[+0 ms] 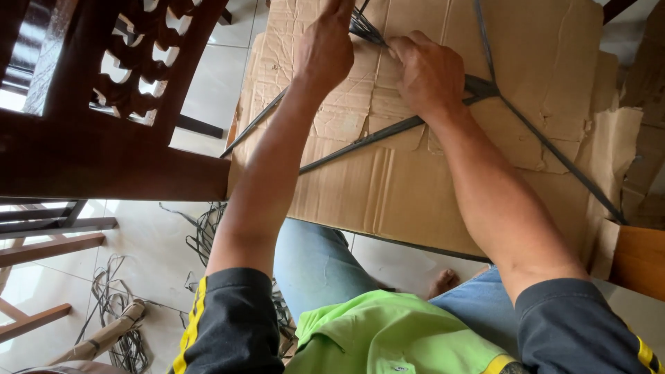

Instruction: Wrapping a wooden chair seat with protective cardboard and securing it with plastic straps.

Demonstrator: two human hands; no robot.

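A worn sheet of brown cardboard (415, 180) lies across the work surface in front of me. Several long dark flat strips (360, 142) cross it, fanning out from a bundle near the top. My left hand (325, 45) pinches thin dark strands (366, 29) at the top edge of the view. My right hand (428, 73) presses down beside it, fingers closed on the same strands where the wider strips (485, 86) meet. The fingertips of both hands are partly hidden.
A dark carved wooden chair frame (104, 125) stands at the left. Loose dark strips (111, 312) lie tangled on the white tiled floor below it. A wooden board (641, 260) sits at the right. My knees in blue jeans (312, 263) are under the cardboard.
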